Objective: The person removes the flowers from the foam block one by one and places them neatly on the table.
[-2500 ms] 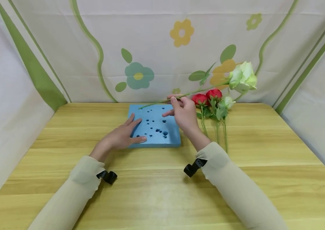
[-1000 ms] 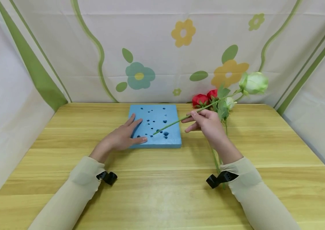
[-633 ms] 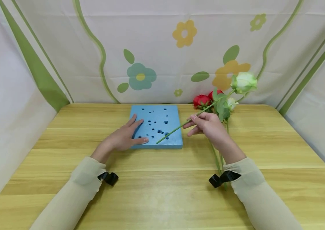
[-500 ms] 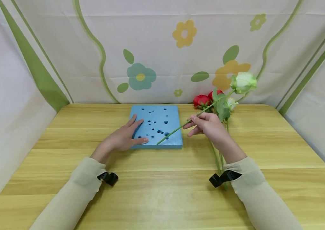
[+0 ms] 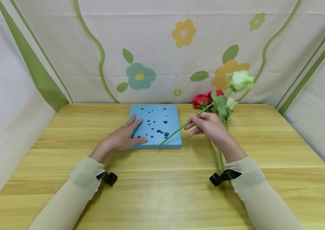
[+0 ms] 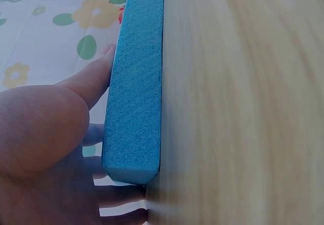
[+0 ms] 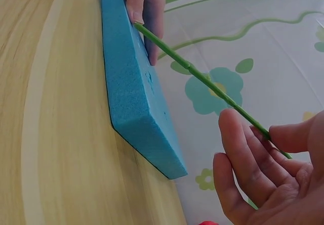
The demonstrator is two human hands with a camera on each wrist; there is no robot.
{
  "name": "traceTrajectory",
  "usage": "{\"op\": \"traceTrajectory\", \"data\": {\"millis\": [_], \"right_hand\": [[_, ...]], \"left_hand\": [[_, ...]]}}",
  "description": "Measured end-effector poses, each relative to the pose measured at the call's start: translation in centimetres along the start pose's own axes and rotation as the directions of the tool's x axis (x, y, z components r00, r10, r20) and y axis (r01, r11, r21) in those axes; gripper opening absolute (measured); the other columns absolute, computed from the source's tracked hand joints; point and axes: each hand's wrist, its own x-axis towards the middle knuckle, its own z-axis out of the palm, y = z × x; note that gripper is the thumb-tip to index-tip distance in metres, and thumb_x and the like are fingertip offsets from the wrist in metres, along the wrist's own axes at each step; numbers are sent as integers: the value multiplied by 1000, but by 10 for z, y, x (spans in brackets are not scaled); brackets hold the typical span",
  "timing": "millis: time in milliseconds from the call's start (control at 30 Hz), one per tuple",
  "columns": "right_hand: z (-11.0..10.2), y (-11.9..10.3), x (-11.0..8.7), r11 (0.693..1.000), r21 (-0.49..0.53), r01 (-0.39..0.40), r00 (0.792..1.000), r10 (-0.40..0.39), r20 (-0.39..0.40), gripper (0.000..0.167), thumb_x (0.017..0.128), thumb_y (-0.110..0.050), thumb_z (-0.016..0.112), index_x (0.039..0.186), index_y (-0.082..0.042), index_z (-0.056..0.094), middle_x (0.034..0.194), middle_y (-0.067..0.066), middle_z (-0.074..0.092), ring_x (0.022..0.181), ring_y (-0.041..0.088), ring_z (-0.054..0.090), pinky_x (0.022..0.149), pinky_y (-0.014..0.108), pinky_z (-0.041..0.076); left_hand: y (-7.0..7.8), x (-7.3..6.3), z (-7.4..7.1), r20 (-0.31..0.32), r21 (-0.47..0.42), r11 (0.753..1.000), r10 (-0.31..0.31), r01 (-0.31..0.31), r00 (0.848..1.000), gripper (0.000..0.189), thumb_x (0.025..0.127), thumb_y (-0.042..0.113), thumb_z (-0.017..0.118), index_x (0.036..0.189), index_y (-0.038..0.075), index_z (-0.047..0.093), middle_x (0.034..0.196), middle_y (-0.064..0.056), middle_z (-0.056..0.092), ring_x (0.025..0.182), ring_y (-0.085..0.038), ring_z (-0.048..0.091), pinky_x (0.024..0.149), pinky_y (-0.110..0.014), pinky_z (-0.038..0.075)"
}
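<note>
In the head view my right hand [image 5: 210,126] pinches the green stem of a white rose [image 5: 241,80] between thumb and fingers. The bloom points up and back to the right. Its stem slants down left, the cut end overlapping the front edge of a blue foam block [image 5: 172,115] pitted with several holes. My left hand [image 5: 120,137] rests on the block's left side, fingers spread over the top. In the right wrist view the stem [image 7: 202,78] runs from my fingers to near the other thumb. The left wrist view has the thumb at the block's edge [image 6: 134,83].
Red roses [image 5: 201,101] and a smaller white rose [image 5: 231,103] lie right of the block, their stems partly behind my right hand and wrist. All this is on a wooden table [image 5: 156,188]. A flower-printed cloth [image 5: 162,48] hangs behind it.
My right hand has moved from over the block to the right and nearer me with the white rose. The stem's end went from the block's back to its front edge. My left hand stays put.
</note>
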Motion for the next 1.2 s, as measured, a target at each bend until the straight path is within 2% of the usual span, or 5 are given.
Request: {"op": "traceTrajectory", "data": {"millis": [200,433,733,967,1200], "right_hand": [[0,0,1,1000,-4,-2,1000,2,-6,38,114,-30,52,126,4,62,114,19,80,77,17,80,95,30,61],[1,1,1,1000,7,0,1000,0,-6,37,114,-29,51,126,5,61,118,27,77,76,17,79,91,29,62],[-1,1,0,999,-33,-11,1000,12,2,37,113,-29,54,124,5,64,110,23,79,80,18,80,106,40,58],[-5,3,1,995,-101,-18,998,23,53,35,112,-29,55,112,4,66,93,9,79,86,26,80,96,36,62],[-9,7,2,986,-169,-12,990,36,140,33,112,-25,56,100,3,67,89,12,75,88,37,78,91,43,64]], "left_hand": [[1,0,-1,1,0,1000,0,0,1000,91,104,51,65,172,13,16,180,-16,-10,162,-51,16,127,-68,26],[0,0,-1,2,-2,1000,2,-2,1000,92,104,51,65,172,13,16,180,-16,-10,163,-50,14,128,-67,25],[-1,0,0,4,3,1000,-2,2,1000,92,104,52,64,172,14,16,180,-15,-10,163,-50,14,128,-68,25],[-1,0,-1,5,-3,1000,-4,4,1000,92,104,52,65,172,13,16,180,-15,-10,163,-50,14,128,-67,25],[-1,0,0,6,-4,1000,-1,1,1000,91,104,51,64,172,14,16,180,-16,-9,163,-49,15,128,-66,26]]}}
